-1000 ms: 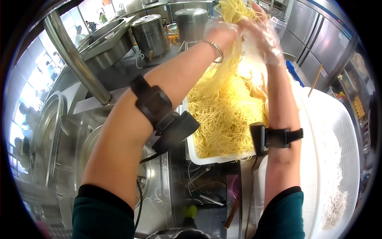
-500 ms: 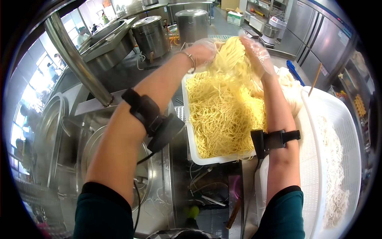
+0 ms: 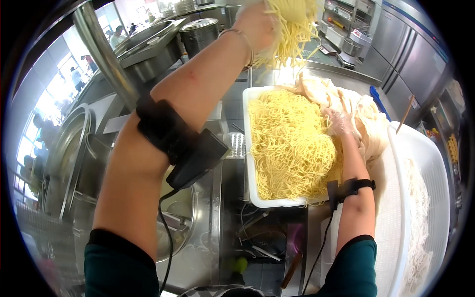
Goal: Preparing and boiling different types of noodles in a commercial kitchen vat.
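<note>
My left hand (image 3: 257, 29), in a clear plastic glove, is raised high at the top of the head view. It is closed on a bundle of yellow noodles (image 3: 292, 34) whose strands hang down; the upper part runs out of view. Below, a white plastic tray (image 3: 251, 173) holds a heap of yellow noodles (image 3: 292, 153). My right hand (image 3: 339, 123), gloved too, is down at the heap's right side, beside a cream cloth (image 3: 368, 119). Its fingertips blend into the noodles, so their grip cannot be made out.
A white perforated basket (image 3: 438, 198) with pale noodles stands at the right. A blue-handled tool (image 3: 378, 101) lies behind the cloth. At the left are a metal post (image 3: 106, 54) and a round steel pot (image 3: 190, 213) set in the counter. Steel refrigerators (image 3: 401, 49) stand at the back right.
My left hand has risen up and away with the noodle bundle, pulling it clear of the heap. My right hand has left the bundle and come down to the tray's right side.
</note>
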Tool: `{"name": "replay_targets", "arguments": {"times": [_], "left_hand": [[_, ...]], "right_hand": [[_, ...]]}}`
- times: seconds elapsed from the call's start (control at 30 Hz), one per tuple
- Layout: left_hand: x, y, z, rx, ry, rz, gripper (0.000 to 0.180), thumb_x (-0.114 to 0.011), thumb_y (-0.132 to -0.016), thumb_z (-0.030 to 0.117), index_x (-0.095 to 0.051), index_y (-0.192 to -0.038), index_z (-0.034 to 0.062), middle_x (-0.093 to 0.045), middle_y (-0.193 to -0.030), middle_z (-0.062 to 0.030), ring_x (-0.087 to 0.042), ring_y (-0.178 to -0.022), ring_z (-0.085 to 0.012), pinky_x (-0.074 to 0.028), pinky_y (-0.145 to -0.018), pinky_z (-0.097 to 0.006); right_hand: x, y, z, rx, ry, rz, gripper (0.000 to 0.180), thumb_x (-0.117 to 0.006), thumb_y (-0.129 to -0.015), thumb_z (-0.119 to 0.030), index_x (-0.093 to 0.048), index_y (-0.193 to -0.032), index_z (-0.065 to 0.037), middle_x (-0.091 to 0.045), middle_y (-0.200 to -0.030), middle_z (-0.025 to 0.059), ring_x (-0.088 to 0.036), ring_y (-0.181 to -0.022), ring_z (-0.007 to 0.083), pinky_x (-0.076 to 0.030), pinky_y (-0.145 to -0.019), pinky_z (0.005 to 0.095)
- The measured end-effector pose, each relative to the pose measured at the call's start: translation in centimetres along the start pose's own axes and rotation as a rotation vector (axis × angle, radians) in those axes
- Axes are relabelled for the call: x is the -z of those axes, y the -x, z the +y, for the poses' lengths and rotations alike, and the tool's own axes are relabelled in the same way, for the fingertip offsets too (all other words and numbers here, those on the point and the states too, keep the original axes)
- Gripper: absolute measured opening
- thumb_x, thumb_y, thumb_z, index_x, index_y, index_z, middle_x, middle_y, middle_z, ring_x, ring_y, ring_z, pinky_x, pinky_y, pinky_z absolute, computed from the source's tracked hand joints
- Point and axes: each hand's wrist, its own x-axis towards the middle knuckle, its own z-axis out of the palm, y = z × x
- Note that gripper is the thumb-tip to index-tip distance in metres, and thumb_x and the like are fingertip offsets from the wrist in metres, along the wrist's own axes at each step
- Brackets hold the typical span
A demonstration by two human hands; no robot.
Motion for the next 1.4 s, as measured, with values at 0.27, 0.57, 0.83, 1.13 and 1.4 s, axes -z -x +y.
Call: {"name": "replay_targets", "arguments": {"times": [0.27,0.57,0.83,1.13,1.4], "left_hand": [[-0.9,3.0,2.4,0.181,0.285,-0.406,0.022,-0.046,-0.075,0.019,-0.063,-0.088,0.0144,-0.06,-0.085,-0.0021,-0.054,-0.085,-0.0179,-0.042,-0.071,-0.03],[13.1,14.2,-1.5,0.456,0.462,-0.565,0.021,-0.05,-0.07,0.02,-0.061,-0.081,0.0063,-0.059,-0.081,-0.015,-0.055,-0.086,-0.0291,-0.044,-0.072,-0.035],[22.9,24.2,-2.0,0.672,0.929,-0.33,0.039,-0.067,-0.061,0.034,-0.058,-0.086,0.0054,-0.06,-0.081,-0.0119,-0.058,-0.075,-0.024,-0.045,-0.068,-0.031],[32.8,32.9,-7.1,0.454,0.93,-0.661,0.035,-0.056,-0.074,0.031,-0.057,-0.097,0.0044,-0.048,-0.115,-0.0049,-0.054,-0.092,-0.0206,-0.042,-0.078,-0.028],[40.6,53.8,-9.7,0.99,1.147,-0.367,0.038,-0.056,-0.075,0.012,-0.049,-0.111,0.0003,-0.053,-0.111,-0.0092,-0.05,-0.102,-0.019,-0.042,-0.083,-0.029]], "right_hand": [[-16.4,8.8,-15.6,-0.142,-0.31,-0.133,0.048,-0.045,-0.082,-0.024,-0.03,-0.122,-0.001,-0.047,-0.107,0.0137,-0.048,-0.096,0.0247,-0.038,-0.087,0.0371],[-24.1,17.9,-19.0,0.219,0.415,-0.549,0.015,-0.057,-0.077,-0.017,-0.058,-0.084,-0.004,-0.056,-0.07,0.0008,-0.048,-0.062,0.0063,-0.038,-0.054,0.0199],[-31.4,27.5,-16.9,0.348,0.019,-0.434,0.033,-0.046,-0.086,-0.023,-0.044,-0.114,-0.004,-0.05,-0.106,0.0068,-0.049,-0.096,0.0138,-0.042,-0.079,0.0263],[-37.7,38.2,-18.9,-0.186,-0.683,-0.73,0.037,-0.032,-0.09,-0.023,-0.037,-0.12,-0.002,-0.044,-0.117,0.0139,-0.045,-0.107,0.0226,-0.038,-0.092,0.0358],[-40.5,41.7,-15.6,-0.393,-0.771,-0.665,0.034,-0.049,-0.081,-0.022,-0.046,-0.11,-0.004,-0.055,-0.095,0.0091,-0.06,-0.077,0.0211,-0.055,-0.061,0.0304]]}}
